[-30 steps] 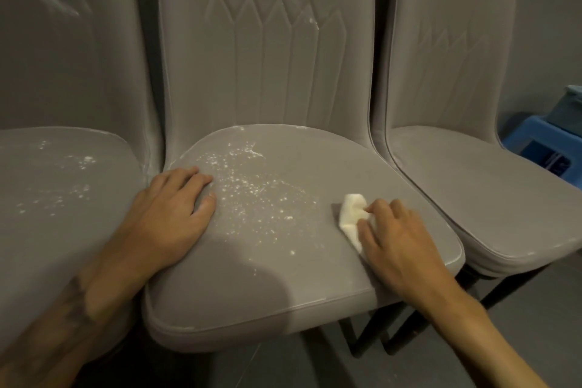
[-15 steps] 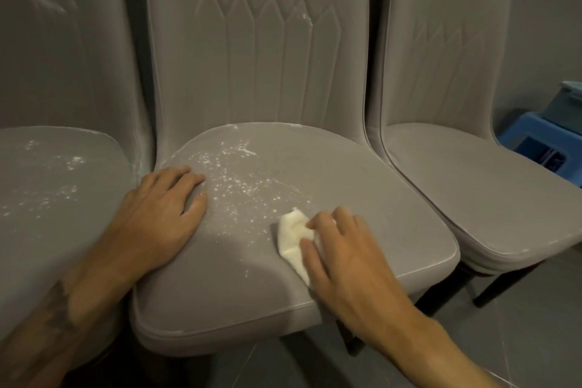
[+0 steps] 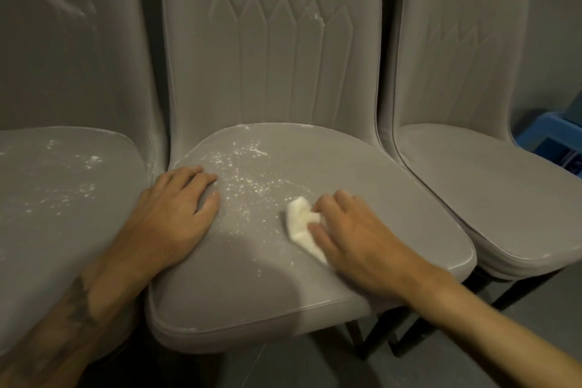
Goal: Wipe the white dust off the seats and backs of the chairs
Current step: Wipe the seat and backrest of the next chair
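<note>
Our right hand [image 3: 356,236] gripping the white cloth [image 3: 300,224], we should sweep firmly through the dust [image 3: 248,186] beside our flat, spread left hand [image 3: 176,214].

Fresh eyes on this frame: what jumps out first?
White dust speckles the middle chair seat, between the two hands. The right hand holds a white cloth against the seat at the speckles' right edge; the left hand rests flat on its left side. The left chair seat is dusted too.
</note>
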Motion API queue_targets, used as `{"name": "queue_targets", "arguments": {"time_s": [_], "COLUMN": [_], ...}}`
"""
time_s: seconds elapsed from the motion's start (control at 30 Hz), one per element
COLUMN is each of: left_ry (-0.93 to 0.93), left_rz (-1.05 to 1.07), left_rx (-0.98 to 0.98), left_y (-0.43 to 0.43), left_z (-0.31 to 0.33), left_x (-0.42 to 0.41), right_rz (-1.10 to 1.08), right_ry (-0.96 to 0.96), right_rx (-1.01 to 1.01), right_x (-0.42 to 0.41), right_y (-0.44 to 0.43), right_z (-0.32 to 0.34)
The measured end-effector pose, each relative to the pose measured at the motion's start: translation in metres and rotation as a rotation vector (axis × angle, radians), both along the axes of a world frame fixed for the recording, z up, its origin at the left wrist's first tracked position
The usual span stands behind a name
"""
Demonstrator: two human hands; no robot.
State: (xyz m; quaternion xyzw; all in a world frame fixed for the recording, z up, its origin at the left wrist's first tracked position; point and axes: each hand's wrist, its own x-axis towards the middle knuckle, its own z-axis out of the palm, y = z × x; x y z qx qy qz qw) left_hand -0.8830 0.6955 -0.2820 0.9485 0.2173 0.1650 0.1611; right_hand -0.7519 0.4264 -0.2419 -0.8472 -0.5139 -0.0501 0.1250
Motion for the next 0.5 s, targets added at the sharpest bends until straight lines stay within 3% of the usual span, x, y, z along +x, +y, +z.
{"name": "queue_targets", "arguments": {"time_s": [0.13,0.27,0.33,0.5], "left_ry": [0.012,0.011,0.004,-0.004], "left_rz": [0.007,0.003,-0.001,-0.001], "left_rx": [0.002,0.009,0.015,0.017], "left_y": [0.000,0.000,0.000,-0.002], "left_z": [0.000,0.000,0.000,0.002], "left_x": [0.001,0.001,0.001,0.001], "right_rz": [-0.286,-0.012,0.054,-0.288], "right_ry": [-0.098,-0.018,0.007,-0.033], "right_rx": [-0.101,0.078,0.075,-0.056], "right_x": [0.036,0.005,0.005,0.065], "right_y": [0.018,0.027,0.020,0.033], "right_z": [0.009,-0.010,-0.010,0.006]}}
